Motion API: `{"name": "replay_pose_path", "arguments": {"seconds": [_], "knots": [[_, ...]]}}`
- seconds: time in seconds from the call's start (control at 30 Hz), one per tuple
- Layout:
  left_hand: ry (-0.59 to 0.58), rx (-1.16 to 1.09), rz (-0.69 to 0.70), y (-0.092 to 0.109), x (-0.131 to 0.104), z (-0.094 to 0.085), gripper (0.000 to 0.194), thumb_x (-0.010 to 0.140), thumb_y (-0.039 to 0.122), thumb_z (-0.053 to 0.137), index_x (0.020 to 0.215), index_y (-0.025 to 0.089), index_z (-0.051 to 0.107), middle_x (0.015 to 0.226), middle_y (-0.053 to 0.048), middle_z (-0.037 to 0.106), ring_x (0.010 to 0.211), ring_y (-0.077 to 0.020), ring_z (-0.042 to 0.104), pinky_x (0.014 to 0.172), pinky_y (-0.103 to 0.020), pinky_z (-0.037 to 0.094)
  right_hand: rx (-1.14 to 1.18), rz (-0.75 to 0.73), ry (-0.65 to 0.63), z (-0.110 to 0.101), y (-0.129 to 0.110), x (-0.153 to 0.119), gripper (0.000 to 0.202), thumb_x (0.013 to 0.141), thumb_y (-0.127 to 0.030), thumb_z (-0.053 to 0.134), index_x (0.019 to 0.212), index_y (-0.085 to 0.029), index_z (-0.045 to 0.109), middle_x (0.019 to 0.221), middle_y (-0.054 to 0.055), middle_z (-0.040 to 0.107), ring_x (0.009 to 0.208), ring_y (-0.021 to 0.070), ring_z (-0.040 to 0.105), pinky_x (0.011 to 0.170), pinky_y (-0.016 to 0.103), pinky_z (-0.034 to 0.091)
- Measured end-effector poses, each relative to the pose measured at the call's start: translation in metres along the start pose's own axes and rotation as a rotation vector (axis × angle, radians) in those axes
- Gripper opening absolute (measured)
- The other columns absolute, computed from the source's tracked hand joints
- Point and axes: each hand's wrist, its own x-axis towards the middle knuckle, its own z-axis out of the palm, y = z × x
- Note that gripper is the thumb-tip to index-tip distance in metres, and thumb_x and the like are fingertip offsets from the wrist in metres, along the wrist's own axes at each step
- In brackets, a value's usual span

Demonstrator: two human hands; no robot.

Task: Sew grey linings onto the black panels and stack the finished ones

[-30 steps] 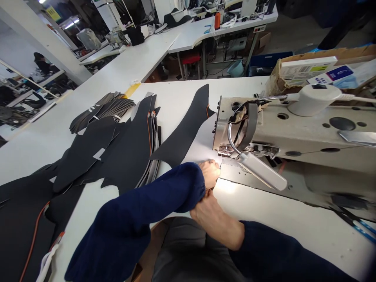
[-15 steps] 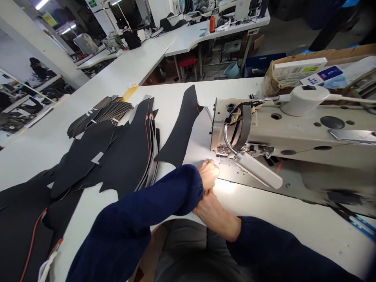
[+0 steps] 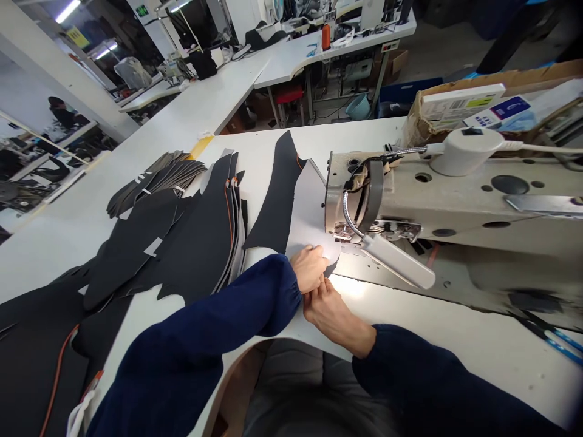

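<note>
The dark cloth (image 3: 272,209) is matte and smooth, a long curved panel narrowing at its far end, with a short orange trim on its right edge. Against its right side lies a pale grey cloth (image 3: 310,203), flat and plain, running to the front end of the sewing machine (image 3: 460,194); whether the two are one piece, I cannot tell. The machine is scuffed beige metal, and a slim white lamp (image 3: 398,261) hangs from a ribbed metal neck before it. To the left, a pile of dark panels (image 3: 195,243) shows layered edges with orange lines, and a bundle of narrow pieces (image 3: 159,179) fans out beyond it.

All this rests on a glossy white table (image 3: 359,128). A cardboard box (image 3: 413,118) stands behind the machine; further back are a red stool (image 3: 289,95) and a light blue bucket (image 3: 358,108).

The left hand (image 3: 310,267) lies palm down on the pale cloth's near end, fingers bent and close together. The right hand (image 3: 331,311) comes in just below it, fingertips gathered at the cloth's near edge beside the left hand. Whether either pinches the cloth, I cannot tell.
</note>
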Motion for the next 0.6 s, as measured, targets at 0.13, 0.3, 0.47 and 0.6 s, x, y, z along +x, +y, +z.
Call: {"name": "replay_pose_path", "arguments": {"seconds": [0.13,0.3,0.47,0.6], "knots": [[0.011,0.036,0.022,0.003,0.007,0.002,0.018,0.086,0.024,0.050,0.086,0.016,0.066,0.097,-0.010,0.057,0.093,-0.0233,0.055,0.077,-0.031,0.047,0.016,0.041,-0.010,0.010,0.003,0.000,0.026,0.070,-0.002,0.055,0.091,0.000,0.070,0.086,0.026,0.068,0.085,0.0341,0.064,0.077,0.051,0.047],[0.025,0.043,0.035,0.006,0.019,0.002,0.021,0.085,0.023,0.050,0.090,0.014,0.068,0.098,-0.011,0.060,0.090,-0.0231,0.058,0.082,-0.032,0.047,0.020,0.036,-0.020,0.016,0.020,-0.003,0.026,0.071,-0.002,0.055,0.092,-0.003,0.070,0.086,0.023,0.069,0.084,0.0312,0.064,0.079,0.047,0.047],[-0.015,-0.038,-0.048,0.012,0.032,-0.003,0.025,0.082,0.022,0.050,0.099,0.015,0.067,0.103,-0.010,0.059,0.081,-0.0204,0.061,0.075,-0.031,0.049,-0.009,0.081,0.053,0.018,0.035,-0.011,0.027,0.068,0.001,0.054,0.090,-0.002,0.069,0.090,0.024,0.068,0.091,0.0304,0.064,0.083,0.043,0.048],[0.048,-0.083,-0.067,0.013,0.031,0.001,0.027,0.084,0.017,0.043,0.101,0.016,0.065,0.104,-0.008,0.057,0.083,-0.0179,0.060,0.076,-0.029,0.048,0.022,0.058,0.037,0.010,0.028,-0.017,0.031,0.071,-0.001,0.053,0.099,0.003,0.066,0.098,0.027,0.066,0.095,0.0328,0.062,0.089,0.049,0.045]]}}
